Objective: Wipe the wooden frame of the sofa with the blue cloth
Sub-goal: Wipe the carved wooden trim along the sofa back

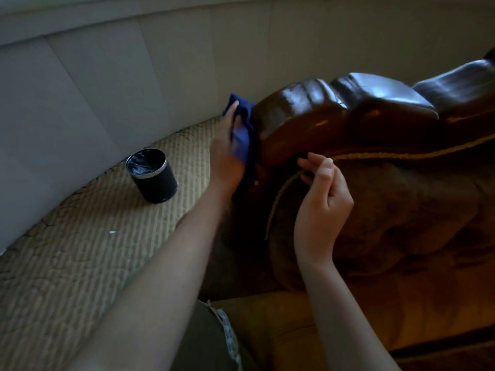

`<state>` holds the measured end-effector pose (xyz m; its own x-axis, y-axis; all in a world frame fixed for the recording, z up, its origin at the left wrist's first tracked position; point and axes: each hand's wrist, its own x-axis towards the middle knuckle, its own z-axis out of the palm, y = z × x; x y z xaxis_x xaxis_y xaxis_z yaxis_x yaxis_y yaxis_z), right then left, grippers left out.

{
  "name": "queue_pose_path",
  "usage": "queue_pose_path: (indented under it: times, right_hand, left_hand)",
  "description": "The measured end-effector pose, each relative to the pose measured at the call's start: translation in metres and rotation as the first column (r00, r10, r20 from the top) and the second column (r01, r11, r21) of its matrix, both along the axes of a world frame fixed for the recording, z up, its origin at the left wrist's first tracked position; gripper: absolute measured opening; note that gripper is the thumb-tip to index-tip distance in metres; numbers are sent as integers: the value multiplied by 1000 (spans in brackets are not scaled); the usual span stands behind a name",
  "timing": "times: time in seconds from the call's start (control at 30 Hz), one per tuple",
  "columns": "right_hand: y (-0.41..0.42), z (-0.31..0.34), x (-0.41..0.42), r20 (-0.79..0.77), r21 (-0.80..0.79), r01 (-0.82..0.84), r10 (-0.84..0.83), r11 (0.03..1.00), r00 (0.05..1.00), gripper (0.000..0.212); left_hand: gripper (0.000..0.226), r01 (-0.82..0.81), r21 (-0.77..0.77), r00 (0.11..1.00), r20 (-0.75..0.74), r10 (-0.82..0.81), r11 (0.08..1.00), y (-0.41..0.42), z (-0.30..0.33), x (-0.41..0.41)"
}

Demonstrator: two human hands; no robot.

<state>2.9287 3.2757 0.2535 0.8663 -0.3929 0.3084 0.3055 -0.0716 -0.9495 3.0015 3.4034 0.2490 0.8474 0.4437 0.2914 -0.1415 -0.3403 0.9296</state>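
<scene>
Right hand (325,194), nearest, hovers loosely curled, grasping nothing. Left hand (227,151) presses the blue cloth (242,137) against the wooden frame (308,116) end, fingers flat. Firm, overlapping strokes following the curve would suit.

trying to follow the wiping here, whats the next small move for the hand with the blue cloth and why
Probably slide the left hand with the blue cloth up over the rounded end of the wooden frame toward its glossy top. The cloth is pressed against the end face only, while the top stretches away uncovered. The right hand hangs loosely curled over the brown upholstery, holding nothing.
</scene>
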Motion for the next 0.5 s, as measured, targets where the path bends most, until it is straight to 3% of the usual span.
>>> queue_pose_path:
  times: [0.03, 0.1, 0.17, 0.23, 0.3, 0.4, 0.5]
  right_hand:
    - [1, -1, -1, -3, 1, 0, 0, 1000, 1000, 30]
    - [3, 0, -2, -8, 8, -19, 19, 1000, 1000, 30]
    - [5, 0, -2, -13, 17, -33, 33, 999, 999, 29]
    - [7, 0, 1, -23, 12, -36, 36, 999, 999, 29]
    - [11, -1, 4, -30, 7, -39, 39, 999, 999, 29]
    - [14, -1, 4, -30, 10, -45, 45, 999, 999, 28]
    - [13, -4, 2, -29, 24, -44, 45, 999, 999, 29]
  left_hand:
    - [17, 14, -100, 996, -92, -23, 995, 3, 10, 6]
    - [20, 37, -140, 977, -202, -65, 989, -1, 17, 3]
    - [25, 110, -28, 990, -86, -112, 994, -6, 1, -20]
    - [54, 161, 85, 981, 94, -169, 983, -12, -29, -43]
    - [76, 87, 151, 987, 124, -106, 985, -17, -45, -48]
    - [67, 38, 207, 983, 166, -73, 978, -14, -39, -38]
    - [42, 44, -25, 980, 197, -39, 999, -7, -28, -25]
